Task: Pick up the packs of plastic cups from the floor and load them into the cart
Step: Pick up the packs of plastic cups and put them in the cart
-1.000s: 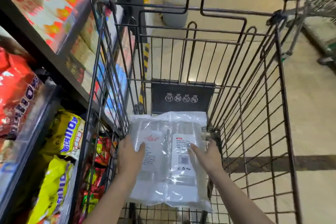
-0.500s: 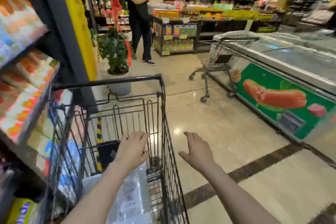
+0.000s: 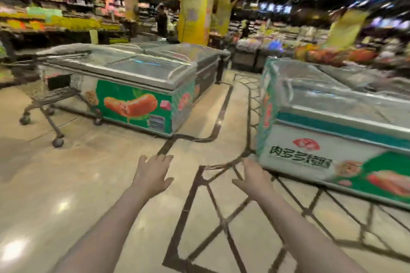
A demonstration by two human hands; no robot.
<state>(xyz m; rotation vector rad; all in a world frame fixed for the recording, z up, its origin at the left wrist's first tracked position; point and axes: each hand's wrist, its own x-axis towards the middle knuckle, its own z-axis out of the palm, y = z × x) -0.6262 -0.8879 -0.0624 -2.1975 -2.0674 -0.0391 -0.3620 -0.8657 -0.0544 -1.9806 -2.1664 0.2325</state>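
Note:
My left hand point(image 3: 153, 173) and my right hand point(image 3: 255, 178) reach forward over the beige tiled floor point(image 3: 77, 184), palms down, fingers spread, nothing in either. No pack of plastic cups shows in this view. The cart that took the packs is out of the frame. The picture is blurred by head motion.
A chest freezer with a sausage picture point(image 3: 133, 86) stands ahead at left, another freezer point(image 3: 332, 122) close at right, with an aisle between them. An empty shopping cart point(image 3: 48, 99) is parked at the left freezer. Shelves and a yellow pillar point(image 3: 195, 2) stand behind; a person point(image 3: 162, 20) is far off.
My hands let go of the cup packs inside the cart and drew out. My view swung right, away from the cart and shelves, toward the freezers.

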